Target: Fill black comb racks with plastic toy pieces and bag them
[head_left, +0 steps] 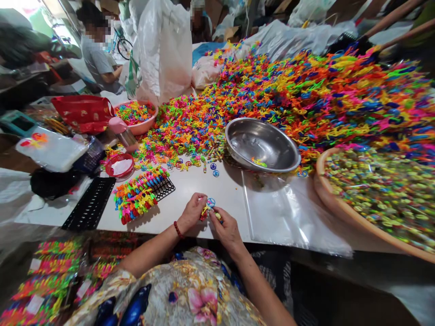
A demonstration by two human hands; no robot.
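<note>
Your left hand [193, 213] is nearly closed, thumb and fingertips pinched on a small multicoloured plastic piece [205, 212] just above the near edge of the white tabletop [190, 181]. Your right hand [227, 226] is curled in from the other side, its fingers bent and closed around the same piece. A blue spoked wheel [211, 202] shows right at your fingertips; you can't tell from this view whether it is joined to the piece or only behind it, so how complete the piece is stays unclear.

Beside your left forearm, colourful plastic figures [136, 194] stand in tight rows on a black grid rack [165, 188]. That rack looks well along, with most of it covered and the grid showing only at its right end. A black perforated panel [89, 203] lies to the left of it, its holes in view. Lower down on the left, more bright pieces [47, 271] sit in ordered rows with white labels, and those look finished.

Far more seems undone: a huge heap of loose plastic pieces [306, 86] spreads across the back, and a few blue wheels [216, 173] lie loose in front of it. The tan basin [353, 218] at your right holds many small, mostly yellow-green parts. The steel bowl [295, 159] has just a few yellow bits in it, and clear plastic bags [288, 217] lie flat near your right hand
</note>
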